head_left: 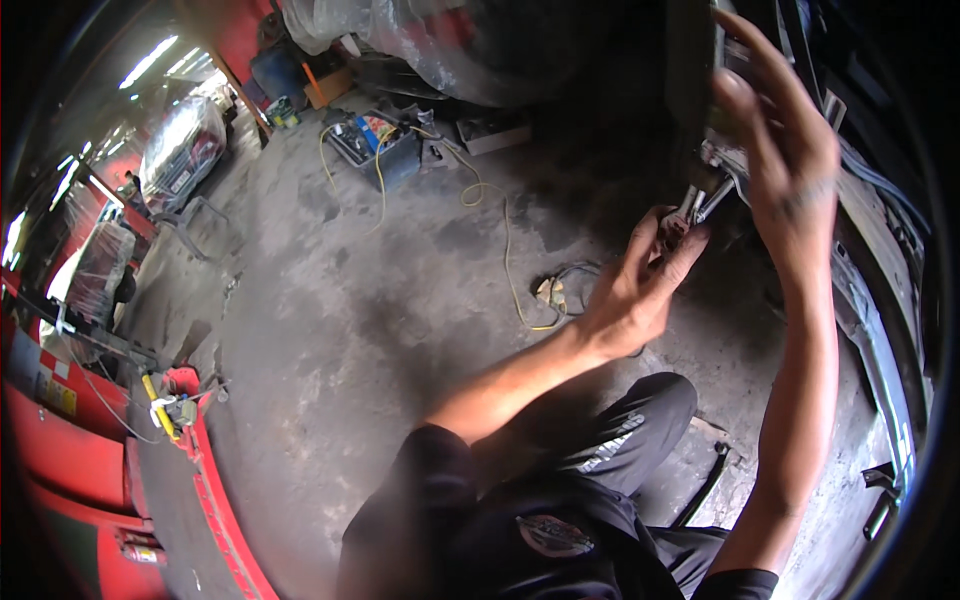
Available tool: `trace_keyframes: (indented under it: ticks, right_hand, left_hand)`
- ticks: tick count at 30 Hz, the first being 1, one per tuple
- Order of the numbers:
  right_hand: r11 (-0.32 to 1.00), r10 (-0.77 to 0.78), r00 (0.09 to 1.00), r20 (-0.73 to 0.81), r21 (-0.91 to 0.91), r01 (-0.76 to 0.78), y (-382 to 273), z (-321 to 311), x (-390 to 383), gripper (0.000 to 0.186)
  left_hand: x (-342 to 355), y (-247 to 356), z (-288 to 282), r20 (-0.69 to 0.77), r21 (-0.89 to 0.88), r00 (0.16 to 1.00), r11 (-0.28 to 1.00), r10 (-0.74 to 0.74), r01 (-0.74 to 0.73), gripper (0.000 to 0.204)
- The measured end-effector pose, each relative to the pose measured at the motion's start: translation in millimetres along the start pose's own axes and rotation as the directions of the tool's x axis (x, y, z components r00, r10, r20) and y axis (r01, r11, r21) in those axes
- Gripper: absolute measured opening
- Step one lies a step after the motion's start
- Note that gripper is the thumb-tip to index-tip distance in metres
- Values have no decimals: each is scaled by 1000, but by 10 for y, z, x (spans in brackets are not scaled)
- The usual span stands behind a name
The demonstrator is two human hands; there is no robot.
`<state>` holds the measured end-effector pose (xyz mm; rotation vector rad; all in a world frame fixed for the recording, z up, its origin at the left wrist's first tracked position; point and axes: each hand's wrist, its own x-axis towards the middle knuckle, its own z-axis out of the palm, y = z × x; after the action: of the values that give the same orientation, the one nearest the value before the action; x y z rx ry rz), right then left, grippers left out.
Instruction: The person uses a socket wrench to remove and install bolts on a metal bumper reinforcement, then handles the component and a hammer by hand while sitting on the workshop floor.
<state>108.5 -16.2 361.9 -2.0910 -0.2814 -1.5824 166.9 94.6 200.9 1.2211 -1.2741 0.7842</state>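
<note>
My left hand [640, 285] is closed around a shiny metal hand tool [692, 208]. Bright shafts stick up from between its fingers and thumb; the tool's exact kind is hard to make out. My right hand [795, 165] is raised above it, fingers stretched out and apart, beside the edge of a dark upright panel [695, 70]. Whether the fingertips touch the panel cannot be told. Between the two hands, small metal parts [725, 160] of the vehicle show next to the tool's upper end. Deep shadow hides what lies behind them.
Vehicle bodywork [885, 350] curves along the right. A yellow cord [508, 260] snakes over the concrete floor [330, 330] to a blue toolbox [385, 160]. A dark bar [705, 480] lies by my knee. Red metal equipment [215, 490] stands left; a plastic-covered car [180, 150] is farther back.
</note>
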Motion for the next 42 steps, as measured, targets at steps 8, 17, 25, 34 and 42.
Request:
trace_keyframes:
  ticks: [8,17,25,34,42]
  right_hand:
    - [946,248,840,483,64,-316,199,361,248,47]
    - [998,-2,999,-48,-56,-1,205,107,-494,34]
    - [687,669,702,246,155,-710,425,60,-2068,55]
    - [556,768,541,342,63,-829,46,39,-2439,46]
    - [871,485,872,66,-124,-475,-338,-597,-2103,32]
  left_hand:
    - [534,-241,-514,469,396,770,677,432,-621,36]
    - [754,-405,-560,615,324,605,537,506,-778,30]
    - [213,-318,-185,204,338,974,927,97,-163,44]
    - [129,39,100,160,-400,725,627,-670,668,26]
    - [259,-141,107,13,-74,965,962,-262,262,19]
